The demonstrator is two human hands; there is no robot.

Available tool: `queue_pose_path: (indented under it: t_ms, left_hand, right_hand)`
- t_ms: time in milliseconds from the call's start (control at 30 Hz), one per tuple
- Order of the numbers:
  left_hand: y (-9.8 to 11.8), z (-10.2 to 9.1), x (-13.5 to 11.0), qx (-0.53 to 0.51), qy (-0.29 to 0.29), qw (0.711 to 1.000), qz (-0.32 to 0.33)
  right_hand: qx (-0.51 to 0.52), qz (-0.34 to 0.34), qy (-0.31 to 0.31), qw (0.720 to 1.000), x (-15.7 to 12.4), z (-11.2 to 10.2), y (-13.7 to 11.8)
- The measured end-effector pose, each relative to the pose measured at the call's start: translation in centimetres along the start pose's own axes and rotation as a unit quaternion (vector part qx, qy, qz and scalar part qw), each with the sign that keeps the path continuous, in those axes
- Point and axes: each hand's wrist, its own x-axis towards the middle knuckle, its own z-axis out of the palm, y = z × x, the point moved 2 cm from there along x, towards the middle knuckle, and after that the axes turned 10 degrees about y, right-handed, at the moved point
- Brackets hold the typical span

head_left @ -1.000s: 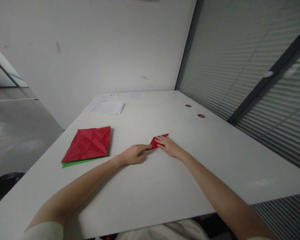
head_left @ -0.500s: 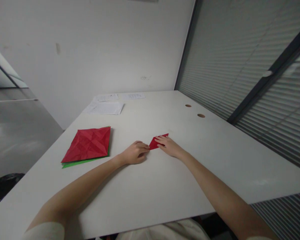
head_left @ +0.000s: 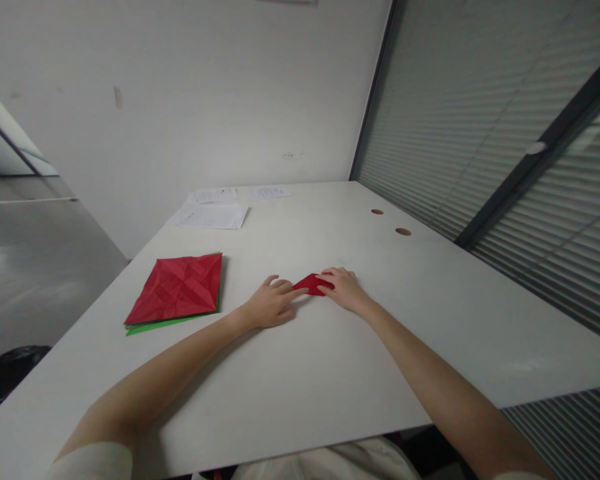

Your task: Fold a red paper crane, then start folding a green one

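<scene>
A small piece of folded red paper (head_left: 310, 284) lies on the white table in front of me, between my two hands. My left hand (head_left: 271, 304) rests at its left end with fingers apart, the stretched index finger touching the paper's near left edge. On the other side, my right hand (head_left: 344, 288) has its thumb and fingers around the paper's right end, which they partly hide. To the left lies a stack of creased paper, with a red sheet (head_left: 180, 288) on top and a green sheet (head_left: 166, 326) showing beneath it.
White printed papers (head_left: 213, 216) lie at the table's far left, near the wall. Two round holes (head_left: 403, 232) pierce the tabletop (head_left: 300, 380) on the right, beside the window blinds (head_left: 480, 133). A black plastic bag (head_left: 10, 373) is by the left edge.
The small red paper has turned, its right end now nearer and under my right fingers. My left fingers have spread, with the index reaching onto the paper. My right hand has shifted slightly right.
</scene>
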Motion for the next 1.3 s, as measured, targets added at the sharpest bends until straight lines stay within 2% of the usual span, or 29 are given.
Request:
queue_pose_path:
  t_ms: [100, 167, 333, 467, 567, 800, 1067, 1300]
  left_hand:
    - [-0.7, 0.1, -0.3, 0.059, 0.04, 0.995, -0.066]
    - [-1.1, 0.3, -0.4, 0.062, 0.053, 0.993, -0.09]
    - [-0.6, 0.4, 0.0, -0.043, 0.043, 0.998, -0.018]
    - [-0.6, 0.7, 0.2, -0.072, 0.037, 0.996, -0.039]
    - [-1.0, 1.2, 0.2, -0.071, 0.03, 0.996, -0.05]
    - [-1.9, 1.4, 0.1, -0.052, 0.032, 0.995, -0.073]
    - [-3.4, 1.6, -0.5, 0.001, 0.049, 0.993, -0.11]
    - [-3.7, 1.5, -0.5, 0.018, 0.044, 0.992, -0.12]
  right_hand:
    - [0.028, -0.014, -0.009, 0.999, -0.1, -0.4, -0.3]
    - [0.06, -0.024, -0.023, 0.998, -0.2, -0.5, -0.7]
    - [0.119, -0.042, -0.041, 0.991, -0.5, -0.2, -2.4]
    - [0.171, -0.09, -0.05, 0.98, -0.9, 0.0, -3.7]
    - [0.193, -0.094, -0.063, 0.975, -1.1, -0.3, -4.1]
    - [0.188, -0.073, -0.119, 0.972, -1.1, -1.7, -4.3]
    - [0.167, -0.04, -0.096, 0.98, -1.3, -1.6, -4.1]
    - [0.135, -0.079, -0.096, 0.983, -1.6, -2.2, -4.1]
